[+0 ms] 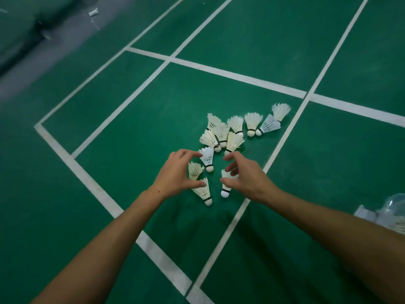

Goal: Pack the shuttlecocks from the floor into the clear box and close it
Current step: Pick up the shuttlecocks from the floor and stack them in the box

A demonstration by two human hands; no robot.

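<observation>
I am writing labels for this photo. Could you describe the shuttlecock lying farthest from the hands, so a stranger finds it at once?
Start at the white line crossing on the green court floor, above the right hand. Just below and left of it the row of shuttlecocks ends. The farthest shuttlecock is the last one on the right, its frayed feathers pointing up toward the crossing.

The green court floor (pixel 252 34) is seen to be a matt, finely textured synthetic mat, crossed by flat white painted lines (pixel 238 75) with scuffed edges. The white feathered shuttlecocks (pixel 235 123) are formed of soft, frayed feather skirts, bound with dark tape above smooth rounded white bases. One whiter shuttlecock (pixel 207 157) is marked by a ribbed, plastic-looking skirt. At the right edge, a clear glossy plastic box (pixel 392 207) is shown, blurred, with sheen on its wall
</observation>
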